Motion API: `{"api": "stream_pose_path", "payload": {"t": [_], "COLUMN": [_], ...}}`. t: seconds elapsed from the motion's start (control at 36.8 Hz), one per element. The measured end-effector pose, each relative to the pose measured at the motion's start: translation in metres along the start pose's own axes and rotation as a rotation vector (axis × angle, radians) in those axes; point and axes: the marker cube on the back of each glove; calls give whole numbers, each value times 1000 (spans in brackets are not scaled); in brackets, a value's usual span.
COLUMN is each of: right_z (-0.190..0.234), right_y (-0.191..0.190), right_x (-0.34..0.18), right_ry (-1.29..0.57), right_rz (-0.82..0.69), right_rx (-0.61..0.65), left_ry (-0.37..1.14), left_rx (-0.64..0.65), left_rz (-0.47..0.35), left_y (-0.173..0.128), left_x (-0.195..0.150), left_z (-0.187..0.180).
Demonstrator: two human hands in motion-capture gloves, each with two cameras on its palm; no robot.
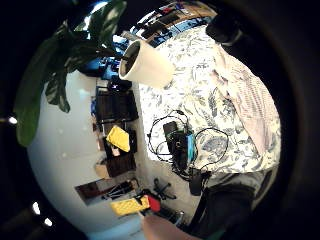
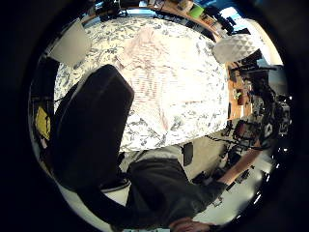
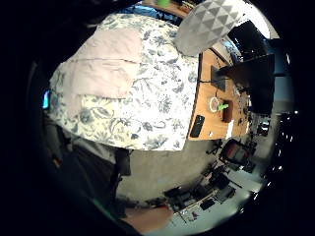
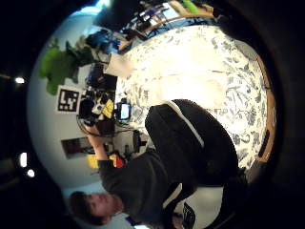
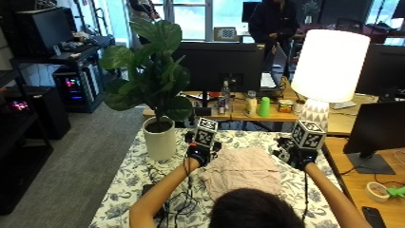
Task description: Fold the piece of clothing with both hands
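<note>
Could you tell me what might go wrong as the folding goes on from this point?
The plant pot stands close beside the left hand, so a wide sweep might knock it. Cables lie on the tablecloth near the shirt and could snag. The lamp stands near the right hand.

I see the piece of clothing (image 5: pixel 243 172), a pale pink garment with fine stripes (the stripes show in my left thumb side palm view (image 2: pixel 159 82)), lying flat on the floral cloth that covers the table. It sits spread out near the middle, its near part hidden behind the head. One sleeve-like corner sticks out at the far side.
</note>
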Motion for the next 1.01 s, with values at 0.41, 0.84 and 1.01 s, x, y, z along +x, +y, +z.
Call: {"api": "stream_pose_path", "payload": {"t": [0.41,0.84,1.01], "right_z": [-2,-3,17], "right_y": [1,21,5], "right_x": [15,-3,13], "right_ry": [17,90,114], "right_rz": [44,25,50], "right_rx": [4,-18,-55], "left_ry": [10,76,110], "left_rx": [-32,-40,-75], "left_rz": [68,266,329], "left_y": [2,-1,5], "left_x": [5,39,67], "left_z": [21,56,93]}}
